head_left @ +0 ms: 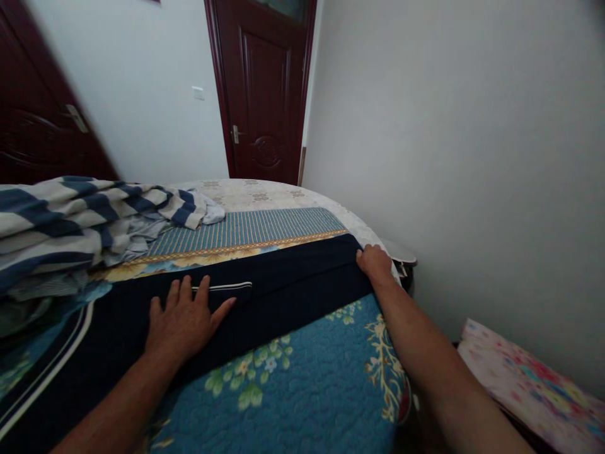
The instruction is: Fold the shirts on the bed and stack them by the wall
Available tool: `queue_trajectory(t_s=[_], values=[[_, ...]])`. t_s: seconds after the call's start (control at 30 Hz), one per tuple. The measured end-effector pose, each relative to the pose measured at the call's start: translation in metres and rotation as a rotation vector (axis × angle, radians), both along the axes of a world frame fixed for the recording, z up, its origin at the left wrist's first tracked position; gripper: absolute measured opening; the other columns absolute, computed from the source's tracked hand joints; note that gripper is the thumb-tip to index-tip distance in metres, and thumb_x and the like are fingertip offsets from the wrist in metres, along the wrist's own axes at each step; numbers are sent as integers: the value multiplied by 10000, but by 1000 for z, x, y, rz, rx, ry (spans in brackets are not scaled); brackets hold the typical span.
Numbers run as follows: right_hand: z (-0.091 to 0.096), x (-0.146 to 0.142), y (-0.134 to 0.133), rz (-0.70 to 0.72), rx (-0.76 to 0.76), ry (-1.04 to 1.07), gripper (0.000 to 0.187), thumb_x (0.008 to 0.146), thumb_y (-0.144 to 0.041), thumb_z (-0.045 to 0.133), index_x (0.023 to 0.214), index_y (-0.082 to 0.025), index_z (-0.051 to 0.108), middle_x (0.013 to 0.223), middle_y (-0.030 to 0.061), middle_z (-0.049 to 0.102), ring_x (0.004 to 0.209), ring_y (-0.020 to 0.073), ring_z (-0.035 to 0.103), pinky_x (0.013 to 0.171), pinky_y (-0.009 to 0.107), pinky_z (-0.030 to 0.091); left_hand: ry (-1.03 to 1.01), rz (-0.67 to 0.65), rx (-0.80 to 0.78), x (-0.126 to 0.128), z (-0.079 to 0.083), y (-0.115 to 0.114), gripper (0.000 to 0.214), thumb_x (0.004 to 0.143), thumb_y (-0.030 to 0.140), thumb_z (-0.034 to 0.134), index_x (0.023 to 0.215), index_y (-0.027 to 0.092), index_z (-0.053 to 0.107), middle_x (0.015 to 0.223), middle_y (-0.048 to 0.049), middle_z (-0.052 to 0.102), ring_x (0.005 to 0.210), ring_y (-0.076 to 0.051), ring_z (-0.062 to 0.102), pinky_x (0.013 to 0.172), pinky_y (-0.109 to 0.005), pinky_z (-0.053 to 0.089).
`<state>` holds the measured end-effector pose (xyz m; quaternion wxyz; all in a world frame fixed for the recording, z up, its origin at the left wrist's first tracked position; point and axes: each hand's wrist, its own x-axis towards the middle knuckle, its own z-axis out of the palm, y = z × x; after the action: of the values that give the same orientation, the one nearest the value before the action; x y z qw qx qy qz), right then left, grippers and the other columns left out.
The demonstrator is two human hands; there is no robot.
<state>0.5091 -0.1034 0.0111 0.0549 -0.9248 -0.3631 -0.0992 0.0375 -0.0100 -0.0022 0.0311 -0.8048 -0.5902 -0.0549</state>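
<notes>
A dark navy garment with white piping lies stretched across the blue floral quilt on the bed. My left hand rests flat on the garment, fingers spread, next to a white-edged pocket. My right hand is at the garment's far right end by the bed's edge, fingers curled over the cloth and gripping it.
A heap of blue-and-white striped cloth lies at the left of the bed. A dark red door stands behind, another at far left. A grey wall runs along the right. Pink floral fabric lies at the lower right.
</notes>
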Motion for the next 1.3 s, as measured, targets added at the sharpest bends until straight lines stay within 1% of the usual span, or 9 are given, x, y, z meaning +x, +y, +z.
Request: queue_trajectory(t_s=[0.1, 0.27, 0.4, 0.57, 0.7, 0.8, 1.03, 1.17, 1.3], values=[[3, 1, -1, -39, -18, 43, 542, 1055, -485, 433, 1317, -74, 671, 1276, 276, 687, 1207, 379, 687, 995, 475, 530, -6, 0, 4, 0, -1, -1, 1021, 916, 816, 320, 1648, 114, 439, 1695, -283, 356, 1584, -485, 274, 1219, -713, 221], [6, 3, -1, -73, -59, 93, 584, 1052, -508, 409, 1287, -63, 705, 1262, 285, 717, 1206, 387, 702, 1000, 490, 538, -28, 3, 1, 0, 0, -2, 1015, 918, 817, 331, 1647, 120, 441, 1698, -280, 353, 1588, -482, 269, 1228, -705, 206], [6, 4, -1, -37, -62, 125, 572, 1044, -510, 428, 1276, -74, 718, 1277, 270, 720, 1221, 384, 694, 1001, 474, 536, -24, 2, -6, 0, 2, -4, 1003, 931, 807, 323, 1647, 114, 440, 1701, -277, 348, 1591, -479, 264, 1224, -706, 213], [5, 7, 1, -9, 11, 131, 543, 1048, -497, 437, 1321, -99, 686, 1268, 243, 731, 1222, 335, 695, 1003, 404, 525, -7, 6, -3, 1, 3, -5, 985, 943, 795, 321, 1651, 120, 432, 1701, -270, 354, 1596, -469, 259, 1226, -700, 215], [7, 14, 1, -3, -17, 211, 534, 1056, -503, 425, 1261, -110, 724, 1277, 228, 735, 1225, 315, 693, 991, 364, 518, -27, 8, -9, 1, 3, -5, 978, 941, 791, 339, 1645, 121, 445, 1698, -269, 361, 1595, -469, 263, 1231, -699, 203], [10, 13, -1, 29, -35, 171, 515, 1067, -494, 427, 1249, -118, 727, 1259, 220, 742, 1212, 307, 697, 980, 351, 512, -42, 10, -19, 1, 2, -4, 984, 936, 796, 348, 1645, 119, 445, 1704, -270, 350, 1596, -474, 254, 1231, -704, 197], [19, -32, 2, 171, -33, -120, 372, 1073, -437, 473, 1227, -174, 686, 1209, 157, 733, 1100, 294, 725, 914, 362, 531, -14, 7, -4, 1, 0, -4, 981, 939, 792, 343, 1654, 127, 430, 1707, -265, 345, 1604, -467, 235, 1228, -698, 207], [14, -61, 10, 309, -108, -150, 302, 1062, -364, 493, 1212, -170, 669, 1198, 156, 714, 1026, 298, 736, 875, 378, 548, -1, 12, -13, 1, 1, -4, 977, 943, 787, 338, 1663, 131, 414, 1715, -257, 335, 1607, -460, 232, 1230, -693, 209], [10, -71, 12, 327, -111, -154, 291, 1064, -303, 462, 1207, -145, 660, 1191, 188, 692, 1022, 300, 726, 896, 399, 546, 7, 22, -22, 1, 1, -3, 972, 943, 784, 340, 1671, 141, 400, 1722, -248, 326, 1611, -452, 230, 1234, -688, 208]])
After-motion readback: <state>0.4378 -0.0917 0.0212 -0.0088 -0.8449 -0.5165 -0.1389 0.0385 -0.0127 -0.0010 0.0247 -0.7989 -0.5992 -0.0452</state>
